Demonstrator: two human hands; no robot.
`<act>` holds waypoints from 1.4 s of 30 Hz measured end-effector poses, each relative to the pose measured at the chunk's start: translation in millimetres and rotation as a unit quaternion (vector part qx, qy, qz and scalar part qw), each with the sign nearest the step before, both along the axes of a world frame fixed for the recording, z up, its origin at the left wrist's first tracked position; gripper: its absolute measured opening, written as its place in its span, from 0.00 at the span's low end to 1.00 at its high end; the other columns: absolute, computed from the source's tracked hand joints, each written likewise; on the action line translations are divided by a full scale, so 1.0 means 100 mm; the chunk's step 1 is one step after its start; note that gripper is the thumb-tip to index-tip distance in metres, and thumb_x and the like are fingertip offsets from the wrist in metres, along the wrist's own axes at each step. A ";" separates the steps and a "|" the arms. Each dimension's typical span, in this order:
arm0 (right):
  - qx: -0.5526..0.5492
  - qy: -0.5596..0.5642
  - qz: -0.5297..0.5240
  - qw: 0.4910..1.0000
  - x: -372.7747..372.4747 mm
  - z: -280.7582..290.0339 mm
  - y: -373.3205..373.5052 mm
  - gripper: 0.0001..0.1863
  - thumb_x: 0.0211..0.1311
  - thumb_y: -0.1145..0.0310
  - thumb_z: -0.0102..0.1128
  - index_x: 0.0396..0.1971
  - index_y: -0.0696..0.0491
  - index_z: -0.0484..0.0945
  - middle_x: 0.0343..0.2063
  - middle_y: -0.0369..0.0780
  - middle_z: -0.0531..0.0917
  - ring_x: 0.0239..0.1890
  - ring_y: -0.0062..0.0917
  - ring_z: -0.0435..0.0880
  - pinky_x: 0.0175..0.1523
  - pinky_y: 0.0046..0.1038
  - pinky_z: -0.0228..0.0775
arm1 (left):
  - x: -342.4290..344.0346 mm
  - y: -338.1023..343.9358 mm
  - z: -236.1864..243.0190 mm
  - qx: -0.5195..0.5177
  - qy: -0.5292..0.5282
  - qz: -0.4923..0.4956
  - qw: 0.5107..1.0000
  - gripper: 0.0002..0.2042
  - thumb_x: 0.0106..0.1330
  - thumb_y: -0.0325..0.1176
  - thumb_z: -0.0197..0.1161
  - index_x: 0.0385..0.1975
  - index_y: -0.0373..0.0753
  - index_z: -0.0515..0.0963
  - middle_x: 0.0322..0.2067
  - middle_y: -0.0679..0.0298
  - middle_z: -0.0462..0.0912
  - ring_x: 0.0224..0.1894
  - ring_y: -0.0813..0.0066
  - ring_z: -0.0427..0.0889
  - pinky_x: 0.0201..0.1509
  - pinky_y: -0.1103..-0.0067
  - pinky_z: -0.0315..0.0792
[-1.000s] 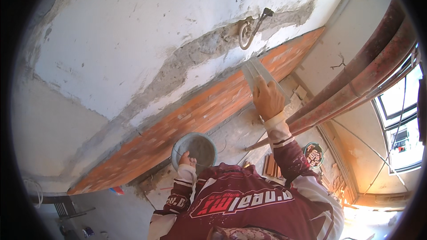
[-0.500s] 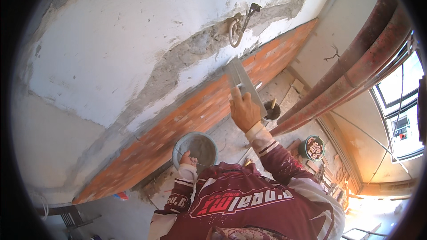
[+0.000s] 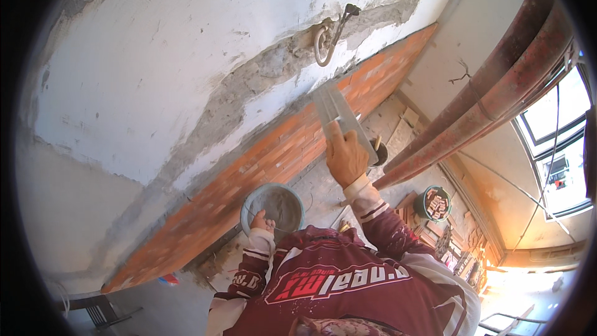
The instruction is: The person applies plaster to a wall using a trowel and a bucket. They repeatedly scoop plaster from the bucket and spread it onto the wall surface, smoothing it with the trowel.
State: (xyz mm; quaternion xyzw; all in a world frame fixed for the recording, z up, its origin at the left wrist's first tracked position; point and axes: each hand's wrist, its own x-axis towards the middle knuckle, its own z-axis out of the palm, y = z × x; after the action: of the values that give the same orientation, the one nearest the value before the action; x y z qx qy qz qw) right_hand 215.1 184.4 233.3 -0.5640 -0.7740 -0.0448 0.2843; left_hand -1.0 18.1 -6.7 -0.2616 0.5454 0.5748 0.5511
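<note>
From where I stand, the right hand (image 3: pixel 347 157) is wrapped round the grip of a flat grey trowel (image 3: pixel 329 101) at the centre of the frame, its index finger lying forward along the back. The blade's long axis slants from the upper left down to the lower right; its front end reaches up-left from the knuckles, to where the white plaster (image 3: pixel 273 109) meets the orange brick strip (image 3: pixel 249 177). Whether the blade is touching that surface or just off it, I can't tell from this angle. The left hand (image 3: pixel 262 221), nearer the lower edge, has its fingers curled on the thin wire handle (image 3: pixel 251 211) of a round grey bucket (image 3: pixel 283 195), with grey mortar (image 3: pixel 286 214) inside. So the bucket lies down-left of the trowel, with the left hand much the closer to it. Against a second ago, the right hand and trowel sit further left in the frame, and that hand lower; the pale loop (image 3: pixel 320 50) on the wall has slid left too, so some of that is the view turning. The dark pail (image 3: pixel 379 150) hidden then now peeks out right of the trowel, while the left hand and bucket look much the same.
</note>
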 end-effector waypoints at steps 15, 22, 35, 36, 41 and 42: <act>-0.035 0.031 0.090 0.995 -0.16 -0.13 -0.21 0.21 0.55 0.67 0.54 0.51 0.50 0.66 0.26 0.44 0.70 0.21 0.38 0.77 0.23 0.37 0.69 | 0.07 0.04 0.24 -0.026 0.026 0.032 0.999 0.07 0.60 0.32 0.57 0.27 0.43 0.65 0.09 0.72 0.52 0.10 0.77 0.52 0.20 0.80 0.59; -0.015 0.046 0.017 0.999 0.13 -0.15 0.04 0.22 0.55 0.67 0.57 0.51 0.45 0.69 0.24 0.41 0.69 0.20 0.37 0.74 0.23 0.36 0.66 | 0.06 -0.06 0.21 0.000 0.026 0.012 1.000 0.06 0.61 0.34 0.56 0.29 0.44 0.67 0.09 0.72 0.53 0.10 0.79 0.52 0.21 0.80 0.61; -0.011 0.154 0.043 0.987 0.36 -0.06 0.03 0.21 0.52 0.65 0.57 0.48 0.52 0.74 0.28 0.46 0.77 0.29 0.40 0.78 0.35 0.36 0.71 | 0.03 -0.11 0.05 -0.011 0.012 0.027 0.999 0.09 0.59 0.35 0.60 0.34 0.43 0.67 0.13 0.70 0.58 0.12 0.78 0.57 0.19 0.83 0.64; -0.021 0.190 0.053 0.980 0.44 -0.06 0.06 0.21 0.51 0.65 0.58 0.47 0.52 0.75 0.29 0.47 0.78 0.31 0.40 0.78 0.37 0.35 0.71 | 0.03 -0.10 0.07 -0.011 0.014 0.022 1.000 0.09 0.60 0.35 0.60 0.34 0.43 0.67 0.13 0.70 0.58 0.12 0.78 0.58 0.19 0.84 0.64; -0.254 0.355 0.087 0.896 0.62 -0.05 0.08 0.22 0.51 0.63 0.62 0.45 0.59 0.77 0.37 0.46 0.82 0.39 0.28 0.81 0.47 0.24 0.69 | 0.02 -0.10 0.05 -0.002 0.014 0.002 1.000 0.10 0.60 0.36 0.59 0.35 0.42 0.66 0.13 0.70 0.59 0.12 0.79 0.59 0.18 0.84 0.63; -0.266 0.359 0.111 0.888 0.63 -0.11 0.11 0.22 0.51 0.62 0.62 0.44 0.60 0.77 0.37 0.46 0.82 0.39 0.26 0.81 0.47 0.24 0.69 | 0.02 -0.10 0.06 -0.005 0.018 0.004 1.000 0.10 0.60 0.35 0.59 0.35 0.42 0.66 0.13 0.70 0.59 0.12 0.79 0.59 0.18 0.84 0.63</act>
State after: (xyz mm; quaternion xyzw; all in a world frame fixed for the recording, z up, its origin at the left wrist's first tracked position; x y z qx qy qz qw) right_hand 278.1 195.0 222.7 -0.5064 -0.6598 0.4002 0.3848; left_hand 0.8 8.6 -0.8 -0.2562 0.5568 0.5791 0.5376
